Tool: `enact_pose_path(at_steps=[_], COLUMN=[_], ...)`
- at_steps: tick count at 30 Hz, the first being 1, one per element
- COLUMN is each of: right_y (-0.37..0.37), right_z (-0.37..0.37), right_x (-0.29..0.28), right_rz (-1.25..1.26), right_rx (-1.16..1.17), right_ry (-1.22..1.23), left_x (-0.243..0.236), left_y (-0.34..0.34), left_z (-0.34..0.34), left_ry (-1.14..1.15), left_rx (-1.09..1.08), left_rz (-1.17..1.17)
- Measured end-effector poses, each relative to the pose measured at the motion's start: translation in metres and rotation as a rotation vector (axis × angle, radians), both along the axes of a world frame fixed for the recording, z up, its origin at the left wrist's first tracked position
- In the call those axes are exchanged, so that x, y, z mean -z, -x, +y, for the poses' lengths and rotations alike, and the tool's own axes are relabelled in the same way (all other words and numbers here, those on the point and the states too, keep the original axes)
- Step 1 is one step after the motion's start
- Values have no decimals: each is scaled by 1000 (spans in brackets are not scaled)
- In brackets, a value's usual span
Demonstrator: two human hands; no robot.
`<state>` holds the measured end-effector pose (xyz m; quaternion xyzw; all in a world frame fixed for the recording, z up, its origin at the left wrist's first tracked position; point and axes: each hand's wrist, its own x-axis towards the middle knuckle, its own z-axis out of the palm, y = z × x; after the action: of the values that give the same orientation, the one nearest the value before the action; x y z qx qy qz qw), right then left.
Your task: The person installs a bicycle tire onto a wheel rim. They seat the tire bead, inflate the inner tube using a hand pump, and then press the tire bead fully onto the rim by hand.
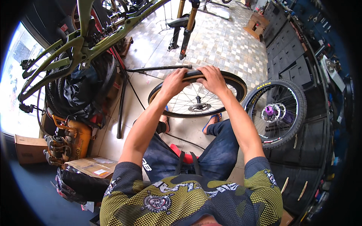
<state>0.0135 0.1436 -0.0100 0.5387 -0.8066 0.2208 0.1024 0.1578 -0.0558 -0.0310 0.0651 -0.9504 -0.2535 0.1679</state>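
Observation:
A bicycle wheel [199,108] with a black, tan-walled tyre [238,83] is tilted in front of me, its lower edge between my sandalled feet. Spokes, a hub and a disc rotor show inside the rim. On the far top of the tyre, my left hand [175,83] has its fingers wrapped round the rubber. Just to its right, my right hand [212,80] grips the same tyre, thumb toward the inner side. The fingertips beyond the tyre are partly hidden.
A second wheel [299,107] with a knobbly tyre leans against black drawers [288,45] on the right. A green bike frame [109,43] hangs at upper left on a stand with black legs [122,109]. An orange compressor [81,137] and cardboard box [92,165] stand left.

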Motion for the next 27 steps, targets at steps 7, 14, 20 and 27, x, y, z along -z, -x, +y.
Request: enact_pose_path(at_steps=[7, 14, 20, 27], right_y=[-27, -102, -139, -133], right_z=[99, 163, 200, 244], right_x=[-23, 6, 9, 8], right_rz=[-41, -344, -432, -751], right_rx=[221, 190, 192, 265], right_ry=[-18, 49, -39, 347], left_x=[-24, -29, -23, -13], left_y=[-86, -149, -199, -217], left_z=[14, 35, 42, 54], left_ry=[-77, 39, 9, -4], left_rx=[-33, 121, 88, 50], left_rz=[-255, -91, -95, -107])
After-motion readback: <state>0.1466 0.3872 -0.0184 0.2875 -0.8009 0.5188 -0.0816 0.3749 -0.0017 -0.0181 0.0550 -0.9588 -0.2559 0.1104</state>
